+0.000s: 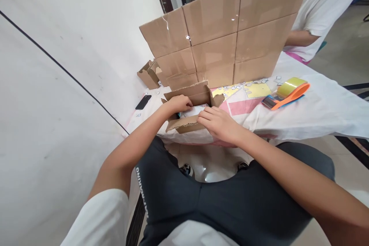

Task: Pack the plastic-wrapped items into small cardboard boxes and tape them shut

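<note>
A small open cardboard box (187, 124) sits at the near edge of a cloth-covered table (317, 111). Inside it lies a white wrapped item (192, 112), mostly hidden. My left hand (179, 103) reaches into the box from the left, fingers curled down onto the white item. My right hand (219, 123) rests over the box's right front corner, fingertips pressing on the item and the front flap. The box's back flap (190, 92) stands up behind my hands.
A wall of stacked sealed cardboard boxes (221, 34) stands behind. A tape dispenser (288, 93) with yellowish tape lies to the right. A black phone (143, 102) and an open box (150, 73) are at the left. A person in white (314, 19) sits at the back right.
</note>
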`<state>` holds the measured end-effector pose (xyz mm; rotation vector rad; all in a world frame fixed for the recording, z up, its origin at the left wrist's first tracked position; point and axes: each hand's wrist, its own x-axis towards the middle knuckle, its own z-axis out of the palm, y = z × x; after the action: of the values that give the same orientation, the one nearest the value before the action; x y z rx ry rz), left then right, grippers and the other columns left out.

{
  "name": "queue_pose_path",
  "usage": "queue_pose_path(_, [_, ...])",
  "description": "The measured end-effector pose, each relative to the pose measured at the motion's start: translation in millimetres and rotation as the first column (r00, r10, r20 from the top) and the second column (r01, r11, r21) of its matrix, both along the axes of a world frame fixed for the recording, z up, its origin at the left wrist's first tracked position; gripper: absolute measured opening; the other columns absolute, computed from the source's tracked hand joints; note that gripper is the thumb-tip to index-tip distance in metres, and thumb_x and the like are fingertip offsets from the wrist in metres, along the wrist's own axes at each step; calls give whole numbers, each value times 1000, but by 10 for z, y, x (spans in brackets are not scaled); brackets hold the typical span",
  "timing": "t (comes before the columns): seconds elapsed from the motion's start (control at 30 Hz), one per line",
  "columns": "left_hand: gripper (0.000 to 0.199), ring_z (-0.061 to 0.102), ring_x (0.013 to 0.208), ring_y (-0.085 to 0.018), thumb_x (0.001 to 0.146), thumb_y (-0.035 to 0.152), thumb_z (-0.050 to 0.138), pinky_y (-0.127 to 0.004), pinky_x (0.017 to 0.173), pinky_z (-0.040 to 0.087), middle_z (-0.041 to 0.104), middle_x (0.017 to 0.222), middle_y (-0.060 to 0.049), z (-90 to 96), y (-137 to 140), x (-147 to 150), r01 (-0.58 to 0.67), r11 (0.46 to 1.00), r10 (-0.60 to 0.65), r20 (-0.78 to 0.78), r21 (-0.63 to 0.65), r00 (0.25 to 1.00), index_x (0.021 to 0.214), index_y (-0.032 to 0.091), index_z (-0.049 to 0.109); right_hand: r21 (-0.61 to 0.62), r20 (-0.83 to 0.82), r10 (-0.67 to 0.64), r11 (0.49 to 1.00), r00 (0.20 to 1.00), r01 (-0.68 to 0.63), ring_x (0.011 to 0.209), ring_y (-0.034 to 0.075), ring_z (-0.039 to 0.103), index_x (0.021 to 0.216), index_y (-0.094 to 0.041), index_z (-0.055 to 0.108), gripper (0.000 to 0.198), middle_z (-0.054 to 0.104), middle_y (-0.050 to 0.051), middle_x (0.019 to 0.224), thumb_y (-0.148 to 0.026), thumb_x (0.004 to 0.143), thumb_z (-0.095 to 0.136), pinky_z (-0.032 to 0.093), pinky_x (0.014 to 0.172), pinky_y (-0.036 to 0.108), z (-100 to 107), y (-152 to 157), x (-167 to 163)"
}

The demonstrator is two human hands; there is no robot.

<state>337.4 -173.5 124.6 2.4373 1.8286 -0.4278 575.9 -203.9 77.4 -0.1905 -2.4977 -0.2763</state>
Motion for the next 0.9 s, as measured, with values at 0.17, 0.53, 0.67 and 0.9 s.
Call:
queue_pose_path(0.17, [35, 67, 98, -23, 93, 33, 48, -29, 78, 47, 76, 114, -8, -36, 18, 108, -62, 997, 61, -24, -41, 998, 112, 21, 75, 1, 13, -23, 1000, 1000, 23, 84, 22, 43, 86, -16, 60, 19, 61, 6, 86, 1, 83, 52, 28, 73, 34, 46, -51, -8])
queue_pose_path(0.53, [30, 58, 74, -17, 99, 39, 39, -27, 65, 36, 69, 91, -5, -11, 89, -55, 130, 922, -49, 224, -364, 973, 99, 19, 61, -82, 16, -23, 996, 1000, 24, 76, 21, 45, 80, -18, 62, 19, 60, 4, 78, -3, 88, 52, 28, 69, 34, 211, -197, -59])
queue_pose_path(0.67, [33, 53, 64, -16, 101, 43, 37, -29, 60, 31, 64, 76, -2, -26, 174, -123, 192, 893, -100, 236, -407, 966, 91, 21, 58, -143, -27, -7, 990, 1000, 3, 72, 20, 44, 77, -18, 61, 21, 58, 3, 73, -5, 89, 50, 29, 69, 35, 218, -167, -116])
queue_pose_path(0.9, [32, 56, 67, -14, 101, 45, 41, -27, 63, 35, 64, 77, 0, -90, 248, -246, 290, 849, -112, 386, -441, 916, 87, 22, 57, -251, -88, 32, 966, 996, -53, 64, 19, 41, 71, -20, 55, 18, 52, 2, 68, -10, 86, 54, 24, 62, 36, 253, -180, -220])
